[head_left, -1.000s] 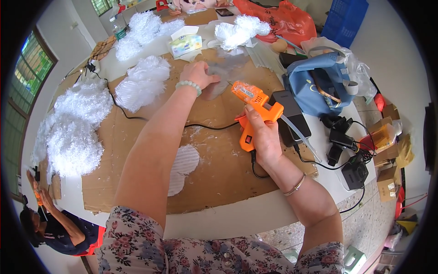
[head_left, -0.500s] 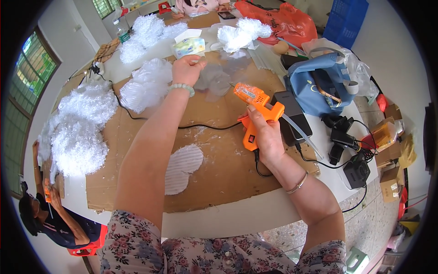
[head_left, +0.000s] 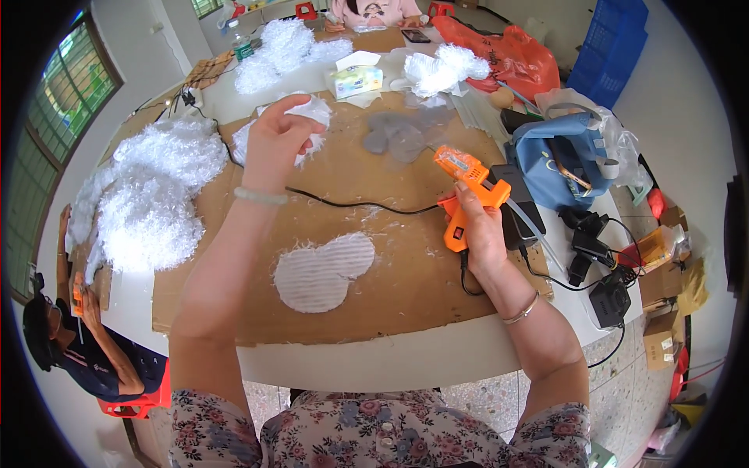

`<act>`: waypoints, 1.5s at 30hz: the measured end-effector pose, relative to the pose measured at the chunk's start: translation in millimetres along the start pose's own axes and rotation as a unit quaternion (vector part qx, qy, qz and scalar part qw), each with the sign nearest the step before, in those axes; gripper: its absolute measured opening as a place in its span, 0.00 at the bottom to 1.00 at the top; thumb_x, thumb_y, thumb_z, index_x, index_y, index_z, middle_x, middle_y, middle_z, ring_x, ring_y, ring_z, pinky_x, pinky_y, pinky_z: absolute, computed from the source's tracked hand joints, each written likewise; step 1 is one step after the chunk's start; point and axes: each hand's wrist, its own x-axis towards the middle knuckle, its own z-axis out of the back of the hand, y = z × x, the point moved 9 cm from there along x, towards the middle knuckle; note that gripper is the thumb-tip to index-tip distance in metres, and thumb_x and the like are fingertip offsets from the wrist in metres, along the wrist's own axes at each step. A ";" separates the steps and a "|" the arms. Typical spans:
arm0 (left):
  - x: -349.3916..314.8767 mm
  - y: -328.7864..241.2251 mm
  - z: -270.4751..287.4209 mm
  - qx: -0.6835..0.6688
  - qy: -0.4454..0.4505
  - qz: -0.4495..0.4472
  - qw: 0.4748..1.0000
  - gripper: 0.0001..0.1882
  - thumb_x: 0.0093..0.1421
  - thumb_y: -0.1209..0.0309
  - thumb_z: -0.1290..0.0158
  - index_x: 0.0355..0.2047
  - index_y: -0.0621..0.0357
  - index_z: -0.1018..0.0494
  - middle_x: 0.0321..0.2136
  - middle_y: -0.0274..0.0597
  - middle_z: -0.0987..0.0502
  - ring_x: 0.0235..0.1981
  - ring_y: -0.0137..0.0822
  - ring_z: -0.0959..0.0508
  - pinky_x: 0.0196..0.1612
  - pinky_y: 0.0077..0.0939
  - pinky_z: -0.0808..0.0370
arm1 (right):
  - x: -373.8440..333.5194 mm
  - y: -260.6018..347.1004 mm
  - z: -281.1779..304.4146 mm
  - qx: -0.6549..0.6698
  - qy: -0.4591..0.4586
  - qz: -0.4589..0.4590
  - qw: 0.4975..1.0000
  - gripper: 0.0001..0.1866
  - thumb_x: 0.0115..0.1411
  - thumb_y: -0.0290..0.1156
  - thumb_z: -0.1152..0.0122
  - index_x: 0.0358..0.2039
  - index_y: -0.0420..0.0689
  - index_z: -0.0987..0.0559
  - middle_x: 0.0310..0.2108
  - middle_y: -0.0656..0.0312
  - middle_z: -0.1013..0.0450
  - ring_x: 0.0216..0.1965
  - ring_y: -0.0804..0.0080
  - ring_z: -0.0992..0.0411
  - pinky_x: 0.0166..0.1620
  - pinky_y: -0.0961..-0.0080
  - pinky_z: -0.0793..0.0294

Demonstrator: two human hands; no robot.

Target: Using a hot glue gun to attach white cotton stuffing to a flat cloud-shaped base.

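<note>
My right hand is wrapped round the handle of an orange hot glue gun. A translucent glue stick pokes out of its back end, and its nozzle faces away from me. My left hand is raised over a pile of white ribbed cut-outs, partly hiding them. Its index finger is stretched out, the others are bent, and nothing shows in it. Nearer to me, a white ribbed cloud-shaped piece lies flat on the cardboard. Grey translucent cut shapes rest farther off.
Fluffy white shredded bundles fill the left side. A black cord crosses the cardboard to the glue gun. Farther back are a tissue box and a red bag. A blue bag stands right. Two co-workers sit around the table.
My left hand has moved left from beside the tissue box to the white cut-outs, its fingers looser. My right hand still grips the glue gun. The whole view has shifted slightly.
</note>
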 end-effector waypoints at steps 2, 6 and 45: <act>-23.3 -7.5 15.4 0.032 -0.009 0.033 0.999 0.17 0.54 0.78 0.51 0.45 0.61 0.29 0.27 0.39 0.21 0.21 0.22 0.27 0.25 0.13 0.31 | 1.5 -1.8 3.4 -0.011 -0.012 -0.003 1.000 0.12 0.59 0.39 0.44 0.38 0.45 0.26 0.29 0.67 0.28 0.28 0.80 0.31 0.30 0.81 0.31; -66.8 -16.0 54.9 0.037 -0.014 0.031 0.999 0.13 0.56 0.81 0.53 0.42 0.63 0.29 0.30 0.40 0.23 0.29 0.26 0.23 0.32 0.18 0.26 | 3.2 -2.0 5.3 -0.035 -0.019 0.001 0.999 0.12 0.59 0.41 0.44 0.33 0.45 0.26 0.26 0.65 0.27 0.23 0.80 0.32 0.28 0.82 0.32; -171.6 -56.6 -0.2 0.361 0.175 -0.333 0.853 0.16 0.41 0.82 0.45 0.34 0.62 0.26 0.30 0.42 0.24 0.28 0.40 0.23 0.35 0.31 0.24 | 1.3 0.4 -3.0 -0.112 0.016 -0.003 0.994 0.14 0.61 0.41 0.48 0.37 0.44 0.26 0.30 0.60 0.25 0.25 0.80 0.32 0.30 0.83 0.32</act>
